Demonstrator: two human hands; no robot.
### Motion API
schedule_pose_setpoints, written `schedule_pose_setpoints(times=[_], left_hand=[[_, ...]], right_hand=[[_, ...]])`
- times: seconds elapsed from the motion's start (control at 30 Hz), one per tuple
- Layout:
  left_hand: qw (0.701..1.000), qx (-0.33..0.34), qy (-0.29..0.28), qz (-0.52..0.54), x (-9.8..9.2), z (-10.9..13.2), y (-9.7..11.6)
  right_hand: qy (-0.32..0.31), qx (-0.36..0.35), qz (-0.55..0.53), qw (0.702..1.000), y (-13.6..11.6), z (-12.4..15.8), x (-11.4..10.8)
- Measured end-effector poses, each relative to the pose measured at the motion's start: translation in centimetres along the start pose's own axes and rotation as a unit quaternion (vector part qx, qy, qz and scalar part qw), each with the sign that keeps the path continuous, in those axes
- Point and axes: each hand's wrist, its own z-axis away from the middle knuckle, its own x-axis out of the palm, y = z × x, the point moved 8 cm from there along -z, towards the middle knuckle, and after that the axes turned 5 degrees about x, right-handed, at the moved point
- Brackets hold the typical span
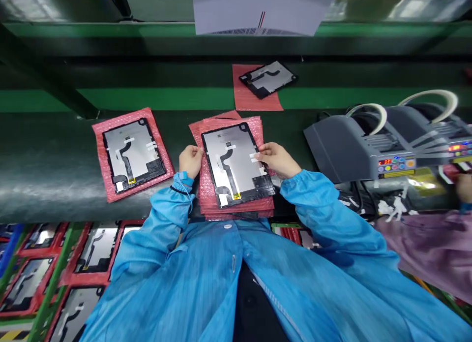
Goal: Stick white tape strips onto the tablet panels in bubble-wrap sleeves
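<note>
A flat tablet panel [236, 162] with a black frame, silver back and a black ribbon cable lies on a stack of pink bubble-wrap sheets [236, 206] in front of me. My left hand [191, 160] is curled at the panel's left edge, fingers closed on the edge of the stack. My right hand [276, 159] grips the panel's right edge, thumb on top near a white tape strip. Both arms wear blue sleeves.
A second panel on pink wrap [132, 154] lies to the left, a third [266, 81] farther back on the green belt. Grey tape dispensers [383, 140] stand at right, beside another person's hand [465, 187] and purple sleeve. Trays of panels [55, 278] sit low left.
</note>
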Motion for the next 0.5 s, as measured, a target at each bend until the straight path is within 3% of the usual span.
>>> schedule_pose_setpoints(times=[0.13,0.27,0.33,0.4,0.5], left_hand=[[1.0,0.025,-0.011,-0.009,0.0,1.1,0.7],[0.999,0.032,0.001,-0.012,-0.4,2.3,1.1],[0.999,0.034,0.008,-0.006,-1.6,2.8,0.9],[0.998,0.045,0.035,-0.004,-4.3,2.6,0.5],[0.991,0.048,0.122,-0.031,-11.8,1.0,-0.9]], right_hand=[[-0.016,0.055,-0.117,0.991,-0.1,1.7,1.1],[0.018,0.082,-0.12,0.989,-0.4,3.3,1.5],[0.025,0.065,-0.116,0.991,-1.6,3.6,2.4],[0.005,0.02,-0.116,0.993,-4.1,3.4,4.9],[-0.059,-0.047,-0.098,0.992,-8.5,2.4,12.1]])
